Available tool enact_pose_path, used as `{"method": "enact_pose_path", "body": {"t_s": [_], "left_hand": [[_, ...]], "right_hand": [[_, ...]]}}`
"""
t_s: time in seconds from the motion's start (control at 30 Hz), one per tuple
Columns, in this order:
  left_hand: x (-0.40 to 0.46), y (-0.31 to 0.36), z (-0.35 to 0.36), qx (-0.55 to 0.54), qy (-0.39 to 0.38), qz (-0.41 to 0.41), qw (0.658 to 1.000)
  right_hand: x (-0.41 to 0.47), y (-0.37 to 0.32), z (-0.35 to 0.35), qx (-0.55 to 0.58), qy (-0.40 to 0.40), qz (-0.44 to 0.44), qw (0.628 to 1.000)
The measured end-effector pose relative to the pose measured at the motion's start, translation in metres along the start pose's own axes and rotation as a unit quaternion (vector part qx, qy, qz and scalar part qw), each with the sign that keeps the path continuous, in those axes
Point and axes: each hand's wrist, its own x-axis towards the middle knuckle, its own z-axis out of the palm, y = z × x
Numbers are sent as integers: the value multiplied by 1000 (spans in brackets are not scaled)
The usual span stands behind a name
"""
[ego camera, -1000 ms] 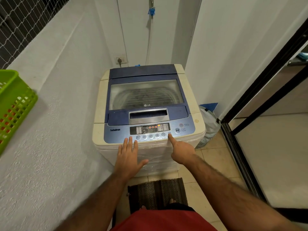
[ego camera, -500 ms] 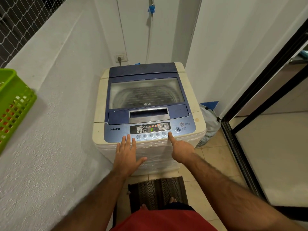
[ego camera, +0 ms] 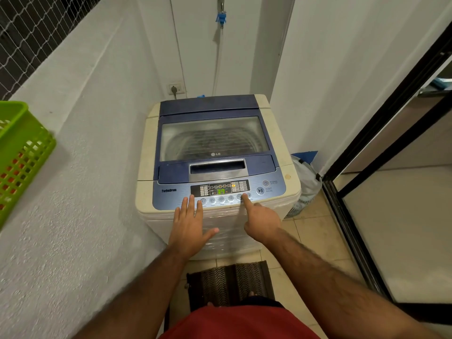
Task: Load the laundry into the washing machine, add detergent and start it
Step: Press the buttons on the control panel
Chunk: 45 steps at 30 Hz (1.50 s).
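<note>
Narrow tiled laundry nook; LG washing machine [ego camera: 217, 152], lid closed; left hand [ego camera: 189, 225] flat, fingers straight, steadying the front edge; right hand [ego camera: 261, 220] curled, forefinger on a control-panel button [ego camera: 241, 197]

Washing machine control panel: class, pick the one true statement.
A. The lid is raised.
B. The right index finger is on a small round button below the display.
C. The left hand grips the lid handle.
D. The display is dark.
B: the right hand points its index finger onto a round button in the row beneath the lit green display of the washing machine, whose lid lies shut, while the left hand rests flat at the panel's front edge.
</note>
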Motion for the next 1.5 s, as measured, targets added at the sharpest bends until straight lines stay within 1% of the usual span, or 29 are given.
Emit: {"method": "enact_pose_path", "body": {"t_s": [0.1, 0.23, 0.33, 0.5, 0.67, 0.87, 1.27, 1.33, 1.47, 1.5], "left_hand": [[2, 6, -2, 5, -11, 4, 1000], [4, 12, -4, 16, -22, 10, 1000], [6, 13, -4, 12, -24, 13, 1000], [9, 12, -5, -7, -13, 5, 1000], [9, 9, -4, -13, -9, -1, 1000], [11, 12, -5, -11, -16, -1, 1000], [14, 11, -2, -7, -7, -7, 1000], [12, 10, -4, -5, -14, -8, 1000], [11, 13, -9, -17, -17, -7, 1000], [13, 13, -10, -15, -20, -8, 1000]], "right_hand": [[-2, 0, 4, 10, 28, -15, 999], [-2, 6, 8, -5, 85, -31, 996], [-1, 12, 8, 0, 105, -24, 994], [-2, 24, 9, 19, 87, 7, 996], [2, 34, -5, 46, 20, 58, 997], [10, 35, -15, 19, -36, 82, 996], [7, 33, -9, 42, -46, 98, 993], [10, 32, -10, 42, -62, 91, 993], [13, 29, -14, 29, -68, 94, 993], [15, 29, -13, 26, -51, 88, 994]]}}
